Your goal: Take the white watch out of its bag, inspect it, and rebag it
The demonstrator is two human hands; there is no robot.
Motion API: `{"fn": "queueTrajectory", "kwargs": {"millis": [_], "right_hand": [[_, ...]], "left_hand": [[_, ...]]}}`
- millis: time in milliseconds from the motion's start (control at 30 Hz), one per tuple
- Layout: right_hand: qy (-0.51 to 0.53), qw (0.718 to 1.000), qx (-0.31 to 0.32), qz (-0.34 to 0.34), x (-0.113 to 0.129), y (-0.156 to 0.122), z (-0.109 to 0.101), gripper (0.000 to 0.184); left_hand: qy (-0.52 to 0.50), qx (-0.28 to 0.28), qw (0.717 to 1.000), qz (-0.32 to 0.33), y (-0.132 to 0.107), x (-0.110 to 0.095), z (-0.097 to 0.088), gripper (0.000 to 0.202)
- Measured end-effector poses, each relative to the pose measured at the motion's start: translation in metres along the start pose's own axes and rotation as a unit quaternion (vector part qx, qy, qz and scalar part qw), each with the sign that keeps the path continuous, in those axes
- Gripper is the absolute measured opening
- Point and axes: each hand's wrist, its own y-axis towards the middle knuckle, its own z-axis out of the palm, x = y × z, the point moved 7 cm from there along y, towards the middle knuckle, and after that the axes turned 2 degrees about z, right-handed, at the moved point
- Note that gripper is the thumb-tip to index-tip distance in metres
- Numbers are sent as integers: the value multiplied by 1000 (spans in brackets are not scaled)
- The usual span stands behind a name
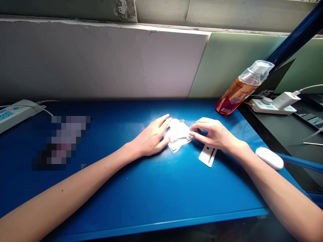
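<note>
A small bundle of white, partly see-through pieces [178, 134], which looks like clear plastic wrapping with white things in it, lies on the blue table. Glare hides its details. My left hand [152, 136] rests at the bundle's left edge, fingers extended and touching it. On the other side, my right hand [213, 132] has thumb and fingertips bent close together at the bundle's right edge, by a small round mark. Just below the right hand lies a flat white card [208, 155] with a dark dot and a dark slot, its top partly covered by the hand.
A bottle of reddish liquid [237, 94] with a clear cap leans at the back right. Power strips stand at the left [19, 114] and right [272, 106]. A white rounded case [269, 158] sits near the right edge. A blurred-out object [63, 141] lies left.
</note>
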Motion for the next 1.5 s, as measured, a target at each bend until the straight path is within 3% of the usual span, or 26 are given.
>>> {"fn": "queueTrajectory", "kwargs": {"millis": [100,200,333,433,1200,1500], "right_hand": [[15,1000,3,-15,4,0,0,18],[13,1000,-9,-21,5,0,-3,20],[7,1000,10,-21,3,-1,-1,55],[2,999,37,-19,1,-1,3,65],[18,995,86,43,-9,-2,11,73],[14,996,76,34,-8,-2,11,71]], "left_hand": [[8,-39,999,-19,0,3,-4,50],[11,-53,998,-13,1,3,-6,50],[5,-39,999,17,1,0,-6,70],[-9,-36,999,27,2,-1,-6,73],[-47,-24,999,2,3,9,-1,79],[-52,-26,998,-7,4,5,-4,69]]}}
